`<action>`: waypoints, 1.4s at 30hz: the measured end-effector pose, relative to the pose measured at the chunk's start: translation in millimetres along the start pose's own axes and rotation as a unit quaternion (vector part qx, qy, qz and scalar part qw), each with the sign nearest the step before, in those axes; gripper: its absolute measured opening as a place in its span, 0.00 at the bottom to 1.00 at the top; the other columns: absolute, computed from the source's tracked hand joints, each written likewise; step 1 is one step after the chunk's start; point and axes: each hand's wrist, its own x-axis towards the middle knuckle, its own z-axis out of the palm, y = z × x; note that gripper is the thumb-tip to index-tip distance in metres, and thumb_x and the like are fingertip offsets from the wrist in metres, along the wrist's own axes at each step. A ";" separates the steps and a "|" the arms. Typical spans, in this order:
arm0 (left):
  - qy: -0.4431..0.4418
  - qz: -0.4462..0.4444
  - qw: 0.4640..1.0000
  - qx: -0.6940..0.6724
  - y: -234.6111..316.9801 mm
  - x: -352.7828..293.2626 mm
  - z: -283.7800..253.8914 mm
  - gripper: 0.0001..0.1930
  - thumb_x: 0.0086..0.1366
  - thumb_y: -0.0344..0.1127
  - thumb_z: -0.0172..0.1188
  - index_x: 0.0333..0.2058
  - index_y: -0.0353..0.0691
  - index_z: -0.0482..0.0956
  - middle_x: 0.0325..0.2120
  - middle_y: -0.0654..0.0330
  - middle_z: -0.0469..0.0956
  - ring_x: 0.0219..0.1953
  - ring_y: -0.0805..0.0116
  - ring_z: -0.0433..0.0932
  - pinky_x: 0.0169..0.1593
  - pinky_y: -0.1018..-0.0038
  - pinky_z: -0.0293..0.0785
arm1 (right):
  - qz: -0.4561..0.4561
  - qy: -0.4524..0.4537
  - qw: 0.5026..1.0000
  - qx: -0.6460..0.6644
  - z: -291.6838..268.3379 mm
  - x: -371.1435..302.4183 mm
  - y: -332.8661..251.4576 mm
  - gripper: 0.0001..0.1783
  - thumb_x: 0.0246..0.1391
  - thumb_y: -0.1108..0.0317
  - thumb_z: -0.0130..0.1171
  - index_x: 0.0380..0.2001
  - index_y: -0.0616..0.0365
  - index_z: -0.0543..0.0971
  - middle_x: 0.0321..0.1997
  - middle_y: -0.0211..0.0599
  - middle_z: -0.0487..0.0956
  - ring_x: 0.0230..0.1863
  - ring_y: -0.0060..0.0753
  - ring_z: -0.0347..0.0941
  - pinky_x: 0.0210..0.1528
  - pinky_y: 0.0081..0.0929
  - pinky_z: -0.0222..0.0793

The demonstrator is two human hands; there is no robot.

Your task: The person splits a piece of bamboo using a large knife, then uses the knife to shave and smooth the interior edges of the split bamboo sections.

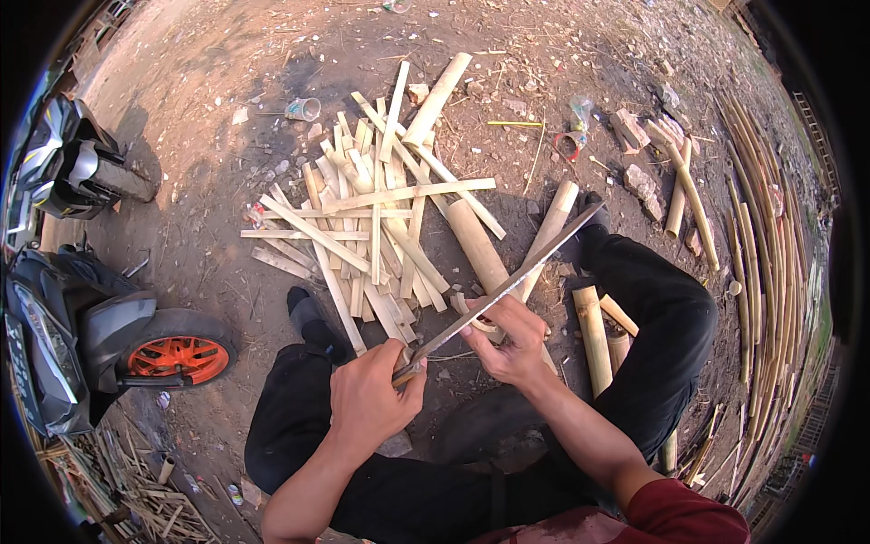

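My left hand (373, 394) is closed around the handle of a long machete (507, 288). Its blade slants up and away to the right, reaching toward my right foot. Beside the blade, my right hand (515, 343) has its fingers curled around a short piece of bamboo (483, 324), mostly covered by the fingers and the blade. The thumb lies close to the blade's edge. Past my hands, a thick bamboo section (478, 243) and another bamboo length (551, 227) lie on the ground, the second partly behind the blade.
A loose pile of split bamboo strips (362, 238) spreads between my feet and beyond. Cut bamboo pieces (593, 335) lie inside my right leg. Long poles (770, 245) line the far right, near broken bricks (642, 189). Motorbikes, one with an orange wheel (181, 358), stand at left.
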 end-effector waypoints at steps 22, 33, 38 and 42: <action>-0.097 -0.094 0.989 0.052 -1.0 4.0 -8.9 0.14 0.53 0.39 0.69 0.26 0.32 0.80 0.18 0.44 0.79 0.26 0.40 0.82 0.33 0.55 0.79 | 0.513 -0.009 0.814 -0.273 -38.3 -191.1 251.8 0.57 0.34 0.43 0.78 0.63 0.68 0.68 0.59 0.57 0.77 0.61 0.59 0.74 0.65 0.44 0.69; -0.107 -0.088 0.987 0.086 -10.1 -0.5 -13.2 0.14 0.53 0.40 0.72 0.28 0.34 0.83 0.21 0.44 0.81 0.28 0.42 0.83 0.35 0.54 0.80 | 0.597 -0.267 0.756 0.034 -58.2 -160.6 218.8 0.45 0.33 0.58 0.77 0.56 0.67 0.74 0.52 0.52 0.82 0.46 0.43 0.83 0.51 0.39 0.79; -0.087 -0.098 0.987 0.088 -16.9 3.1 -9.4 0.14 0.53 0.40 0.72 0.31 0.34 0.85 0.22 0.43 0.82 0.31 0.42 0.84 0.39 0.55 0.82 | 0.674 -0.162 0.689 0.214 -77.1 -86.5 102.1 0.33 0.43 0.65 0.70 0.52 0.71 0.74 0.43 0.49 0.82 0.39 0.41 0.83 0.43 0.39 0.80; -0.102 -0.125 0.983 0.087 -7.6 11.8 -10.0 0.15 0.56 0.42 0.69 0.32 0.33 0.85 0.26 0.41 0.83 0.34 0.41 0.84 0.42 0.53 0.81 | 0.560 -0.014 0.800 0.216 -128.6 -86.5 44.1 0.31 0.43 0.63 0.66 0.51 0.69 0.74 0.40 0.46 0.81 0.38 0.43 0.82 0.42 0.44 0.82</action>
